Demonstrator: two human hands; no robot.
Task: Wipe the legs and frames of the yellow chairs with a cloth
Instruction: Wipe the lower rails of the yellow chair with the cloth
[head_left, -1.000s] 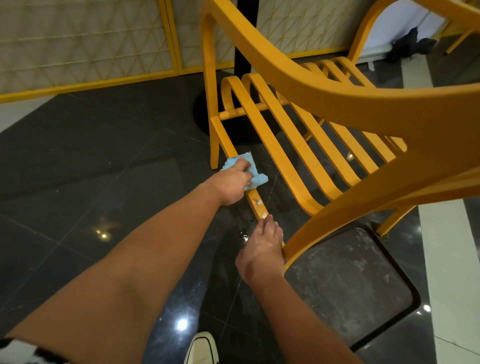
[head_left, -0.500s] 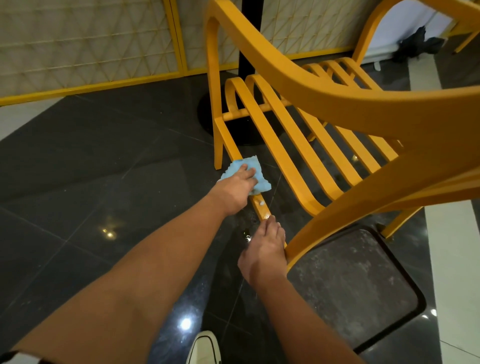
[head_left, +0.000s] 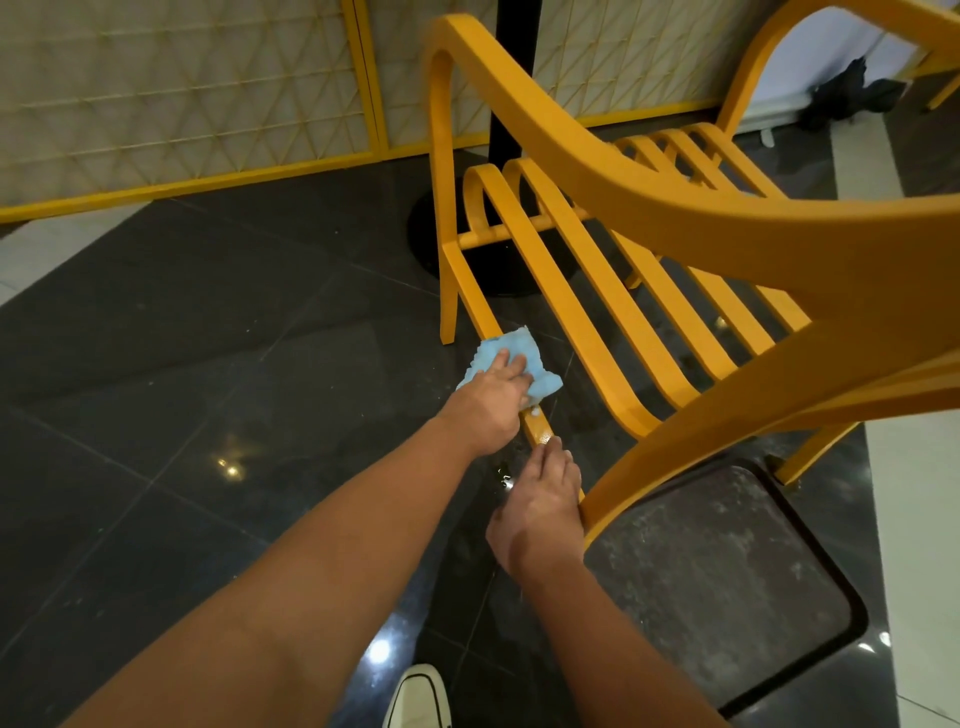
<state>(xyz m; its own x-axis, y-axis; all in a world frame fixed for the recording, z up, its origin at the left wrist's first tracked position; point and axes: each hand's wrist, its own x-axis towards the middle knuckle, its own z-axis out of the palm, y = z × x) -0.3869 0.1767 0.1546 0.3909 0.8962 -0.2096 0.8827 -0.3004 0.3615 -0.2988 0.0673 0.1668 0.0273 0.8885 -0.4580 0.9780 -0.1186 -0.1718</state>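
Yellow slatted metal chair (head_left: 675, 208) stands on the dark polished tile floor (head_left: 156, 364), seen from behind and above; work is on its lower side rail (head_left: 472, 301), the bar running from front leg to back leg on the near side. Left hand (head_left: 488, 405) holds a crumpled light-blue cloth (head_left: 514, 343) about midway along that rail, fingers (head_left: 511, 364) curled down over the cloth and pressing it onto the bar. Right hand (head_left: 540, 504) rests on the same rail nearer the back leg, fingers only lightly bent and lying forward along the bar; thumb hidden, so cannot tell whether it hooks underneath. Wet beads show on the bare stretch between the hands. Judgement: rail wipe under way, legs likely yet to do. To do it well: wrap the cloth right round the bar so the underside gets cleaned; draw it in one long stroke toward the front leg joint; steady the chair with the right hand; refold to a clean face; return for the wet beads.
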